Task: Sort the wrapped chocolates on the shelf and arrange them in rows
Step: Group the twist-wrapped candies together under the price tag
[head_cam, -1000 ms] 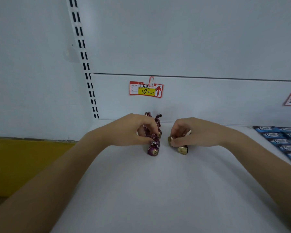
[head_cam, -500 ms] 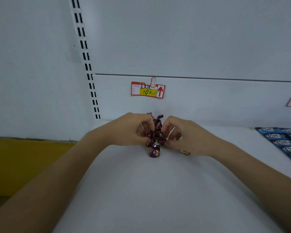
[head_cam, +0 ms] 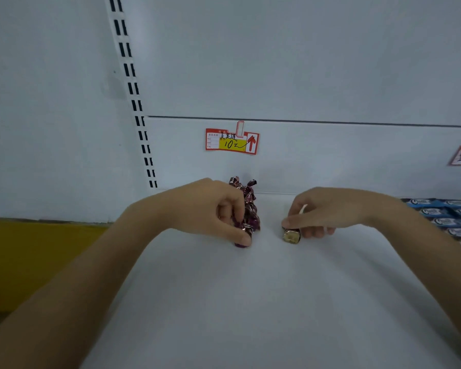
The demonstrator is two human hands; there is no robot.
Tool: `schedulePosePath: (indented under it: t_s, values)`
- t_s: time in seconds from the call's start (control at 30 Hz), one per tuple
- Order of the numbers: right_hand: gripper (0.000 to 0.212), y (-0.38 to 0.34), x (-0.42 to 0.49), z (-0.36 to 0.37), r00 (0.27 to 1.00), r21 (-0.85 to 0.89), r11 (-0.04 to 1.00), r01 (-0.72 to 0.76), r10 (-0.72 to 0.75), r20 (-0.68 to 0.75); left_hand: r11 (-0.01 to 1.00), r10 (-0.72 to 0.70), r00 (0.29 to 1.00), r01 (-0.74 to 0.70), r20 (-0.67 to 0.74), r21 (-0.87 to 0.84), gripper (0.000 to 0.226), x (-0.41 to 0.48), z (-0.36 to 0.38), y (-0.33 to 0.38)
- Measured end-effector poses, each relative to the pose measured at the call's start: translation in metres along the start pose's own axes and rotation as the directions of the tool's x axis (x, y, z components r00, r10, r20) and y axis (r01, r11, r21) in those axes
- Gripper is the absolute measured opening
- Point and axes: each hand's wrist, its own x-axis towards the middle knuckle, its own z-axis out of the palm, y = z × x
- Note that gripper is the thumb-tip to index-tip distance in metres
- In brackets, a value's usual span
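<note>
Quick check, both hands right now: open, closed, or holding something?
Left hand: pinches the front purple chocolate.
Right hand: pinches a gold chocolate.

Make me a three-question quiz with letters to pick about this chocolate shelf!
1. Where are the blue packs on the shelf?
A. At the right edge.
B. At the left edge.
C. Stacked in the middle.

2. What colour are the chocolates at the left grip?
A. Green.
B. Purple.
C. Orange.

3. What is the right grip doing?
A. Lying flat and open.
B. Pointing straight up.
C. Pinching a gold chocolate.

Answers:
1 A, because the blue packs lie at the far right of the shelf.
2 B, because their shiny wrappers are purple.
3 C, because its fingers curl onto the gold chocolate, which sits on the shelf.
</note>
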Motion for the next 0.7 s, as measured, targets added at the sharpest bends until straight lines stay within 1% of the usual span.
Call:
schedulePosePath:
  t_s: [0.07,0.17,0.3,0.43,0.5,0.6,0.7]
  values:
    - [0.028,-0.002,0.0,0.001,0.999,0.059,0.997,0.05,-0.051,0.003,0.998,0.004,0.999,-0.007,0.04,0.065,0.025,0.002,0.004,0.002]
    - [0.034,-0.005,-0.001,0.003,0.989,0.115,0.985,0.132,-0.138,0.045,0.997,0.008,0.998,-0.013,0.059,0.075,0.018,0.002,0.005,0.0]
    - [0.011,-0.008,0.0,0.009,0.96,0.177,0.948,0.264,-0.276,0.048,0.997,0.008,0.997,-0.014,0.075,0.073,0.014,0.001,0.001,-0.003]
    - [0.013,-0.008,0.001,0.011,0.941,0.237,0.913,0.331,-0.337,-0.014,0.998,0.007,0.998,-0.011,0.069,0.064,0.014,0.001,0.0,-0.004]
    - [0.014,-0.01,0.002,0.013,0.924,0.221,0.9,0.376,-0.381,-0.022,0.999,0.004,0.998,-0.007,0.068,0.044,0.017,0.002,0.001,-0.004]
    - [0.017,-0.014,0.006,0.021,0.908,0.115,0.901,0.418,-0.413,-0.066,1.0,-0.002,0.999,0.001,0.046,0.021,0.021,0.002,0.003,-0.005]
    - [0.019,-0.014,0.01,0.026,0.902,0.116,0.896,0.429,-0.417,-0.116,1.0,0.001,1.0,-0.001,0.019,0.026,0.024,0.002,0.003,-0.006]
